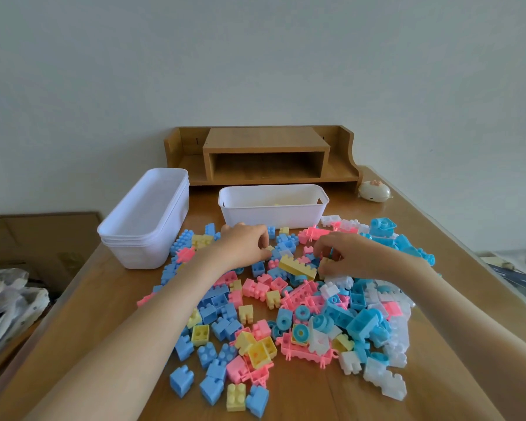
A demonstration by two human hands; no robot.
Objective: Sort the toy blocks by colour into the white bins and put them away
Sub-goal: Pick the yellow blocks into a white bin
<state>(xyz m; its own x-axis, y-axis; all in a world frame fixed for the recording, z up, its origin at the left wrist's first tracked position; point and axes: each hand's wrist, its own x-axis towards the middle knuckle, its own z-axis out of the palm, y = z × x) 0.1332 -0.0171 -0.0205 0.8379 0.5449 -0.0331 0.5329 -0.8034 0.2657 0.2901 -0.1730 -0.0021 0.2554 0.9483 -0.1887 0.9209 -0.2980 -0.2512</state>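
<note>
Bordering block pile (pixel 298 294): stacked bins (pixel 140 253); white bin (pixel 271 215)

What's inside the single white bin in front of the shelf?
Only a bit of a pale yellow block shows low inside the white bin. Its front wall hides the rest of the floor.

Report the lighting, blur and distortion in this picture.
Head view: soft, even daylight, with only faint shadows under the blocks. There is no harsh glare on the table. The wide-angle lens stretches the frame's edges. The blocks are sharp, while the bagged clutter at the left edge is soft.
</note>
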